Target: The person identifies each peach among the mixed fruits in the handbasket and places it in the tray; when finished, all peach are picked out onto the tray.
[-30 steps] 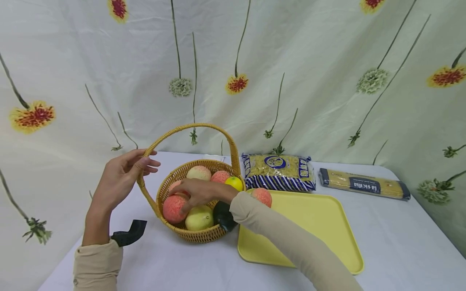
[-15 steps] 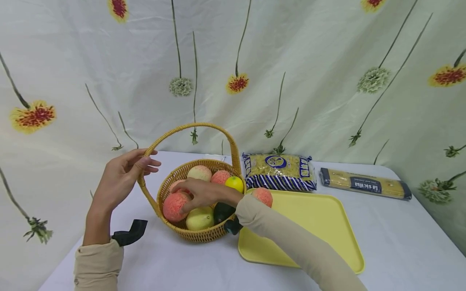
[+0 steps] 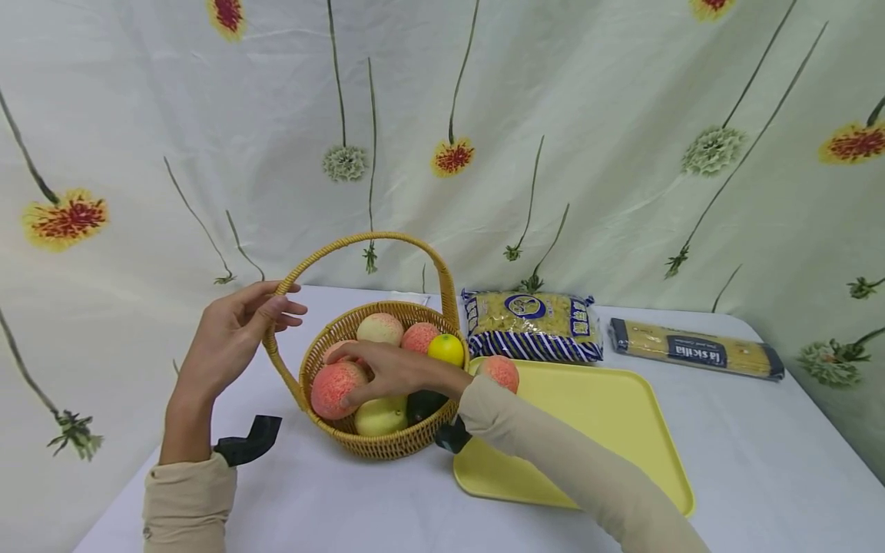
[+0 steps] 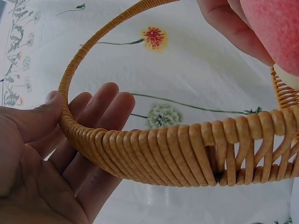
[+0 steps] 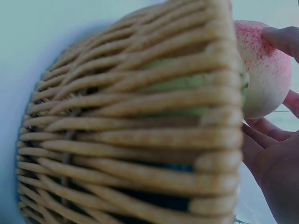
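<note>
Right hand (image 3: 394, 369): thumb and fingers round a pink peach (image 3: 335, 392), wrist's slid a bit right this past second
Peach: left side of the wicker basket (image 3: 380, 447), nudged up a hair, so grip looks set imo; can't tell if it's off the other fruit
Left hand (image 3: 228, 338): loosely gripping the handle (image 3: 366, 236), basically unmoved

White-covered counter (image 3: 332, 507), with floral cloth (image 3: 594, 92) upright behind.
One clear pasta bag (image 3: 532, 326), short shapes, round blue emblem, striped front edge; to its right, just apart, one long spaghetti pack (image 3: 698, 349), dark blue ends, white-lettered label, lying aslant. Cloth pale, printed with red-and-yellow and whitish-green blooms on long stems.
</note>
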Action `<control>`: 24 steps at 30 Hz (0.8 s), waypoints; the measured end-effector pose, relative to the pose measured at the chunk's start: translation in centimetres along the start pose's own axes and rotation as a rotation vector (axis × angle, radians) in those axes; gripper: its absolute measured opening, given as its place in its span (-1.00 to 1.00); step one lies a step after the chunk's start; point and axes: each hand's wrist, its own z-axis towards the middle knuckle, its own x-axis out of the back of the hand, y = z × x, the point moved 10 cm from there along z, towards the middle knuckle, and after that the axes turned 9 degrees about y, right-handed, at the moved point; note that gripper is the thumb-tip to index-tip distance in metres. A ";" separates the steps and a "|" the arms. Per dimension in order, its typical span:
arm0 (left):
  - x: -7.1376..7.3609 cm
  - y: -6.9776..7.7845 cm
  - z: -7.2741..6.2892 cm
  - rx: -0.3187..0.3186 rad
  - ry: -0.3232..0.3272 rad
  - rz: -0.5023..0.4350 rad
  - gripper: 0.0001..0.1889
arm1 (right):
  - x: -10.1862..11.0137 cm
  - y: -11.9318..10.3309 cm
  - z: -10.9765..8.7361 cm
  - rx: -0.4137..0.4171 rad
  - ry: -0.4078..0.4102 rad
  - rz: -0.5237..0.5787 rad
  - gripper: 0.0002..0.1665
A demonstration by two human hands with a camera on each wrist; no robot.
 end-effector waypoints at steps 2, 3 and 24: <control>0.0 0.0 0.0 0.001 0.001 0.000 -0.70 | 0.0 -0.2 -0.1 0.010 0.007 -0.006 -0.31; 0.1 0.0 0.0 0.001 0.002 0.001 -0.70 | 0.0 -0.3 -0.2 0.016 0.009 -0.012 -0.30; 0.0 0.0 -0.1 0.001 -0.004 -0.010 -0.68 | 1.2 0.7 -1.4 -0.046 0.036 0.124 -0.07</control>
